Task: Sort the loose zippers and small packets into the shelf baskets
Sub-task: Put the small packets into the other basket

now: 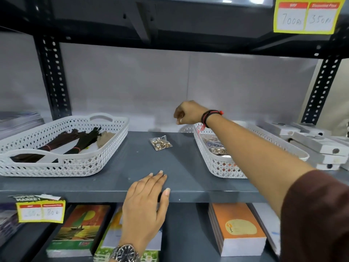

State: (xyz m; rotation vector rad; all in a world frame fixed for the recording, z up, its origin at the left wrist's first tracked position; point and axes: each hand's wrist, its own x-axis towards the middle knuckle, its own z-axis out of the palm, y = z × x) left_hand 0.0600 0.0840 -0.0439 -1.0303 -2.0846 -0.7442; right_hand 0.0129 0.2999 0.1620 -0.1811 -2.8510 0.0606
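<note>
A clear small packet (161,143) of gold metal pieces lies loose on the grey shelf (132,167) between two white lattice baskets. The left basket (62,165) holds dark zipper bundles (75,142) tied with red bands. The right basket (217,165) holds several similar packets (215,146), partly hidden by my forearm. My right hand (186,113) hovers above the far left corner of the right basket, fingers curled downward; nothing shows in it. My left hand (145,201) rests flat on the shelf's front edge, fingers apart.
Grey flat boxes (317,146) are stacked to the right of the right basket. Notebooks (238,229) lie on the lower shelf beneath my left hand. Yellow price tags (40,209) hang on the shelf edges. Black perforated uprights (52,76) frame the bay.
</note>
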